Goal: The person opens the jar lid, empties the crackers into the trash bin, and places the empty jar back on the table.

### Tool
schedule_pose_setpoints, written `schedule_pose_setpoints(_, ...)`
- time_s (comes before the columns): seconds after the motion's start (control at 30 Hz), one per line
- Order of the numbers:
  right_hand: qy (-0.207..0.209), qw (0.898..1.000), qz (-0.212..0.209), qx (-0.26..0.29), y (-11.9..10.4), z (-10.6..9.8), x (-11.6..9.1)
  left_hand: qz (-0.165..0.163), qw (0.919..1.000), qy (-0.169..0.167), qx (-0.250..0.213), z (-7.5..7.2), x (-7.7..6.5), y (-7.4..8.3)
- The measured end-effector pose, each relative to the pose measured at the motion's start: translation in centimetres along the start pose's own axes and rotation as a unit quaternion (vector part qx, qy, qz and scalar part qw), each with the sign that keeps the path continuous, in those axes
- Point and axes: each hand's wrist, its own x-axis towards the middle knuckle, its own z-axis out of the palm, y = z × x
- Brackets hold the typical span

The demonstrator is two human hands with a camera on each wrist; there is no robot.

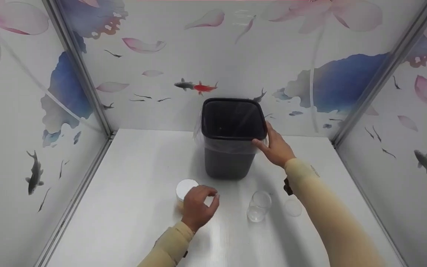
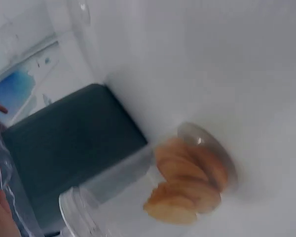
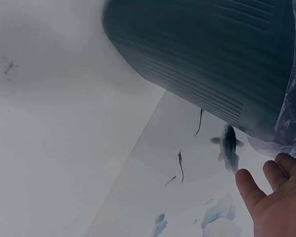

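A dark grey trash can [image 1: 229, 163] with a clear plastic liner [image 1: 217, 145] folded over its rim stands near the back wall. My right hand [image 1: 275, 147] touches its front right corner, thumb at the front edge and fingers along the side. In the right wrist view, the fingers [image 3: 250, 187] are spread, some tips at the liner. My left hand [image 1: 198, 207] hovers over the table with loosely bent fingers, nothing visible in it. Next to it stands a jar with a white top [image 1: 186, 188]. The left wrist view shows its clear wall and several brown, chip-like slices [image 2: 185, 182] inside.
A clear glass [image 1: 259, 206] stands on the white table [image 1: 124, 193] between the arms. Right of it lies a clear round disc [image 1: 293, 207]. Printed white panels enclose the table at the back and both sides, with metal posts [image 1: 102, 118] at the corners.
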Motion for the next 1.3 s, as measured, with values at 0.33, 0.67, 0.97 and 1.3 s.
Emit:
schedule_pose_setpoints(0.33, -0.004, 1.0, 0.007, 0.002, 0.1, 0.0, 0.0, -0.196, 0.9766, 0.087, 0.014, -6.5, -1.9, -7.1)
schedule_pose_setpoints(0.67, -0.005, 1.0, 0.015, 0.002, 0.1, 0.1, 0.0, -0.408, 0.8863, -0.213, -0.052, -6.9, -5.8, -9.8)
schedule_pose_setpoints(0.97, 0.006, 1.0, -0.011, 0.005, 0.1, 0.0, 0.0, -0.408, 0.87, -0.263, -0.086, -5.1, -6.5, -9.5)
schedule_pose_setpoints(1.3, 0.005, 1.0, -0.004, 0.005, 0.2, 0.1, 0.0, -0.39, 0.8848, -0.241, -0.081, -3.5, -6.7, -9.4)
